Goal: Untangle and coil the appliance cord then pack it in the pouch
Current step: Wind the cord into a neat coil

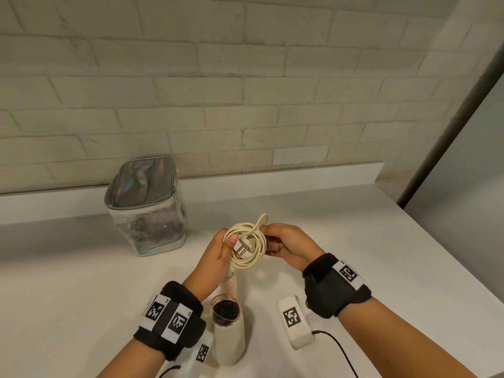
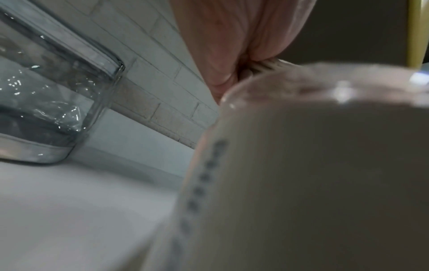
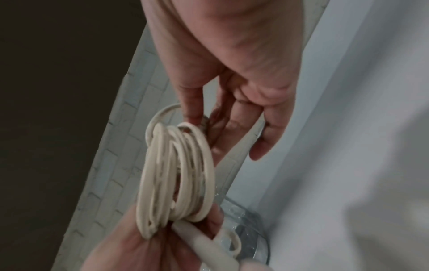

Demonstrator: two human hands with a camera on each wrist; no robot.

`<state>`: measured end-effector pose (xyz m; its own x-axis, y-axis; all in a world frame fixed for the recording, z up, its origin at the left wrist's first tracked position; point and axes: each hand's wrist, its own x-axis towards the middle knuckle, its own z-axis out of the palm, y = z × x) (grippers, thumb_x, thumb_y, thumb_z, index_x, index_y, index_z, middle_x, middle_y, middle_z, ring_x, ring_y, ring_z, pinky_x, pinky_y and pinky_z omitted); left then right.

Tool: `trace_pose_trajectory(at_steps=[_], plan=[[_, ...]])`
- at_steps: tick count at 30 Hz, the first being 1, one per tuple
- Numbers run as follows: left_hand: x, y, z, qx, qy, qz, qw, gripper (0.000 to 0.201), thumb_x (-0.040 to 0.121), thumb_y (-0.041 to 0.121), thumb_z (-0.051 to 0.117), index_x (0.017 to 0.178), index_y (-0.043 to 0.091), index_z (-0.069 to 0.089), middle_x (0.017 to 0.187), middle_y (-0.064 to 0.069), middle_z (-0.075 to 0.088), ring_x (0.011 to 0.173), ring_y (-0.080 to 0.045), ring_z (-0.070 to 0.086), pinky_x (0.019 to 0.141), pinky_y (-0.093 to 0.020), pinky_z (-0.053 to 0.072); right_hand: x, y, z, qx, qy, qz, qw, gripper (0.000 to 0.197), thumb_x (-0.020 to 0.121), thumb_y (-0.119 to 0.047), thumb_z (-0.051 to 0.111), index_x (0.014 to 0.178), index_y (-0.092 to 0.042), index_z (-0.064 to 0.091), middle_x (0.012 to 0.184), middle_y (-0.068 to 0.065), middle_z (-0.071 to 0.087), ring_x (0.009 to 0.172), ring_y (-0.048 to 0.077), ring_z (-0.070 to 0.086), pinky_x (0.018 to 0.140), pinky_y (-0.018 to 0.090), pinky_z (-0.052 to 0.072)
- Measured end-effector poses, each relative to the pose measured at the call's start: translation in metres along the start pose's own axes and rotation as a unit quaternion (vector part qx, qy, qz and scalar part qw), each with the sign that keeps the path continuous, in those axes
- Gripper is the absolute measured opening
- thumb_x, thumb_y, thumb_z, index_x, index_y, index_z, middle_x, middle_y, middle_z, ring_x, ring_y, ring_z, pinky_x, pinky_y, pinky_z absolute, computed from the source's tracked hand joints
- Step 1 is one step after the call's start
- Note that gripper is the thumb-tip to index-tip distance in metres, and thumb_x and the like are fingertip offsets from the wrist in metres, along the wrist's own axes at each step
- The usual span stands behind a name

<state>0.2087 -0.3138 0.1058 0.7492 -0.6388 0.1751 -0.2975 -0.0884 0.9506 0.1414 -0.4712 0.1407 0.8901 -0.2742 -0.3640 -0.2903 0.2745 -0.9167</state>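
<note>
The cream appliance cord [image 1: 246,248] is wound into a small coil with its plug [image 1: 242,248] lying across the middle, held above the counter. My left hand [image 1: 227,240] grips the coil's left side, thumb on top. My right hand [image 1: 268,238] pinches the coil's right side, below a loop that sticks up. In the right wrist view the coil [image 3: 176,174] runs from my right fingers [image 3: 192,110] down to my left hand [image 3: 139,238]. The cream appliance [image 1: 229,334] lies beneath my left wrist, dark grille up. The silver, clear-sided pouch [image 1: 147,205] stands at the left with its lid down.
The white counter [image 1: 341,241] ends at a brick wall behind and a drop on the right. A white tagged box [image 1: 296,320] with a black cable sits under my right wrist. In the left wrist view the appliance body [image 2: 301,174] fills the right and the pouch [image 2: 46,91] the left.
</note>
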Motion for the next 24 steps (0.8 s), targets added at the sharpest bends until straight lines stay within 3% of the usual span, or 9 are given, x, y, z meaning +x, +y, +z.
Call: trace_pose_trajectory(at_steps=[5,9,12,14,16,18,20,23,24], plan=[[0.006,-0.01,0.006,0.014,-0.01,0.002,1.0,0.045,0.081,0.059,0.033,0.095,0.02,0.052,0.096,-0.01,0.061,0.09,-0.021,0.061,0.079,-0.037,0.052,-0.001,0.01,0.009,0.082,-0.06,0.05,0.994,0.036,0.089,-0.024,0.04,0.112,-0.004,0.06,0.101,0.013,0.063,0.09,0.024,0.057,0.085,0.037,0.044],[0.011,-0.011,0.002,0.022,0.015,-0.019,0.999,0.03,0.083,0.052,0.035,0.088,0.026,0.049,0.093,-0.009,0.06,0.088,-0.021,0.059,0.077,-0.036,0.049,-0.004,0.006,0.009,0.084,-0.15,0.044,0.984,0.044,0.083,-0.04,0.051,0.117,-0.013,0.057,0.112,0.012,0.056,0.105,0.028,0.049,0.097,0.042,0.033],[0.013,-0.009,0.002,0.036,0.019,-0.026,0.999,0.032,0.079,0.055,0.041,0.08,0.024,0.049,0.078,-0.001,0.055,0.074,-0.02,0.055,0.067,-0.03,0.047,-0.006,0.002,0.015,-0.067,-0.129,0.019,0.989,0.037,0.075,-0.029,0.066,0.109,-0.015,0.064,0.104,0.007,0.062,0.1,0.023,0.056,0.093,0.038,0.04],[0.01,-0.007,0.004,0.06,0.017,-0.008,0.998,0.031,0.089,0.045,0.038,0.088,0.016,0.05,0.081,0.0,0.053,0.074,-0.013,0.053,0.065,-0.022,0.042,-0.005,0.001,0.021,-0.116,-0.069,0.013,0.991,0.033,0.074,-0.017,0.067,0.106,-0.012,0.064,0.094,0.005,0.064,0.091,0.021,0.058,0.081,0.032,0.044],[0.006,-0.005,0.004,0.076,0.024,0.011,0.997,0.03,0.094,0.037,0.035,0.098,0.011,0.05,0.087,-0.002,0.054,0.079,-0.012,0.053,0.067,-0.02,0.041,-0.007,0.0,0.023,-0.141,-0.058,0.015,0.988,0.031,0.076,-0.007,0.062,0.106,-0.016,0.061,0.093,0.005,0.062,0.091,0.022,0.058,0.077,0.033,0.047],[0.005,-0.005,0.003,0.09,0.026,0.024,0.995,0.028,0.095,0.034,0.034,0.099,0.011,0.049,0.09,-0.003,0.054,0.081,-0.012,0.054,0.068,-0.02,0.041,-0.01,-0.001,0.02,-0.157,-0.11,0.045,0.98,0.033,0.081,-0.002,0.056,0.11,-0.018,0.055,0.103,0.009,0.061,0.096,0.028,0.06,0.083,0.039,0.051],[0.006,-0.005,0.003,0.092,0.035,0.016,0.995,0.022,0.095,0.029,0.035,0.098,0.012,0.049,0.091,-0.003,0.053,0.078,-0.009,0.054,0.065,-0.014,0.04,-0.017,-0.006,0.02,-0.154,-0.176,0.081,0.969,0.032,0.086,0.001,0.047,0.114,-0.015,0.049,0.107,0.013,0.059,0.087,0.032,0.065,0.086,0.042,0.053],[0.008,-0.006,-0.003,0.098,0.054,0.009,0.994,0.023,0.095,0.025,0.036,0.099,0.008,0.05,0.092,-0.006,0.054,0.076,-0.008,0.054,0.062,-0.008,0.041,-0.025,-0.014,0.016,-0.214,-0.213,0.094,0.949,0.046,0.089,0.001,0.042,0.132,-0.011,0.033,0.113,0.021,0.061,0.074,0.037,0.064,0.079,0.04,0.056],[0.009,-0.008,-0.006,0.1,0.058,0.006,0.993,0.025,0.095,0.026,0.036,0.099,0.007,0.051,0.093,-0.01,0.055,0.078,-0.012,0.055,0.063,-0.01,0.04,-0.028,-0.018,0.013,-0.238,-0.205,0.092,0.945,0.056,0.088,0.0,0.042,0.138,-0.014,0.023,0.107,0.021,0.065,0.066,0.033,0.062,0.072,0.036,0.057]])
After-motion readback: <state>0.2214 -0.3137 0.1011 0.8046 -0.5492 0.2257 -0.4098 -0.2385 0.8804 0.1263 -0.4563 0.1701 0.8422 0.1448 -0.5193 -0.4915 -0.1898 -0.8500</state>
